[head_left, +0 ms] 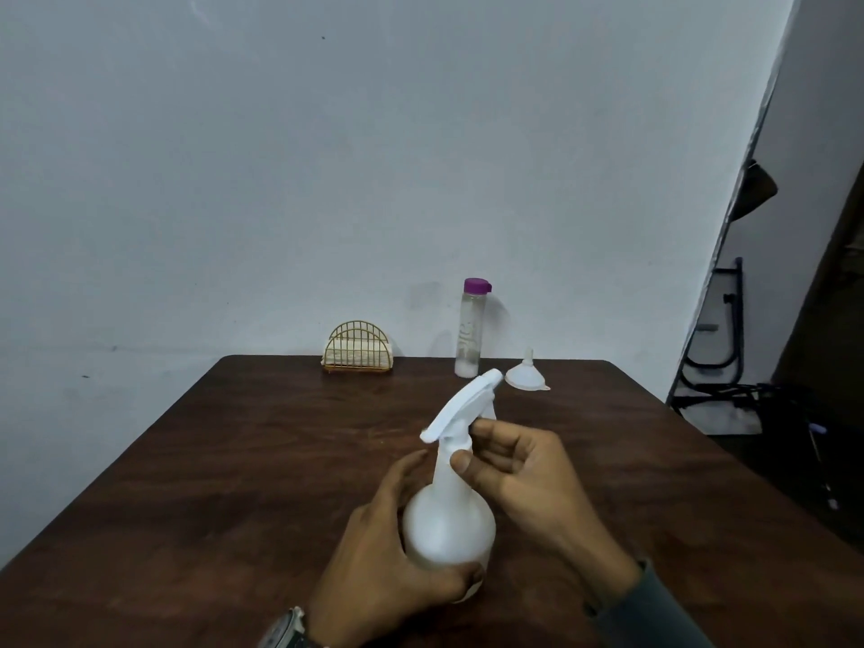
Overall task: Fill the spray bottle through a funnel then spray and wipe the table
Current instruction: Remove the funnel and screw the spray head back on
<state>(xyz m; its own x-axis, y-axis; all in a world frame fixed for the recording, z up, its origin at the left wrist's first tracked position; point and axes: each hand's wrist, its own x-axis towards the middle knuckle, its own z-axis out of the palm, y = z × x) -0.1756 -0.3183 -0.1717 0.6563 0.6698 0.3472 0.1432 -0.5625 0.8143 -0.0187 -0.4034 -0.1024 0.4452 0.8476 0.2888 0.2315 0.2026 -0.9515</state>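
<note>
Head view: the white plastic spray bottle (449, 516) stands near the front of the dark brown wooden table (234, 460). The left hand (388, 554) wraps its round body, and the right hand (523, 474) pinches the neck under the trigger head. Farther back stand a clear bottle with a purple cap (470, 329) and a white plastic funnel (527, 378) lying mouth down, with a gold wire napkin holder (357, 353) to their left.

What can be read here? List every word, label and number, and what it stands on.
Pale vertical print on the clear bottle with purple cap: too blurred to read.
No print shows on the spray bottle.
Nothing readable on the wristwatch.
</note>
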